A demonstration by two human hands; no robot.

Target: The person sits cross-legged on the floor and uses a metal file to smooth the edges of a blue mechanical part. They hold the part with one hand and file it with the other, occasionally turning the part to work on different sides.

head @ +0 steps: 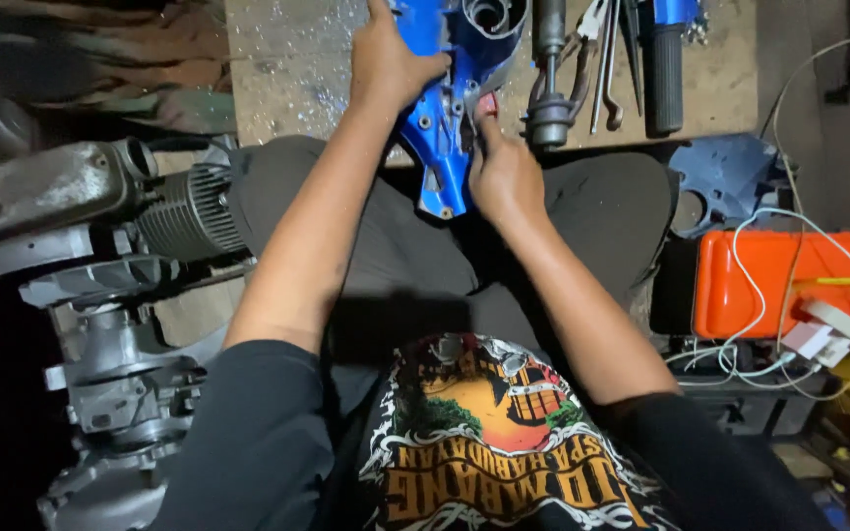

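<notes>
Blue machine housing (445, 128) gripped in 2 hands.
Left hand (386, 64) clasps its upper edge; right hand (504, 172) pinches a small red part (487, 102) at its side, being fitted or removed, I judge; next needs steady fingers.

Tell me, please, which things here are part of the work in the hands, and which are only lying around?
In the work:
- blue housing, gripped by the left hand
- right hand, fingers at the housing's edge

Lying about:
- pliers and wrenches on the board
- black-handled tool
- grey engine
- orange case with white cables
</notes>
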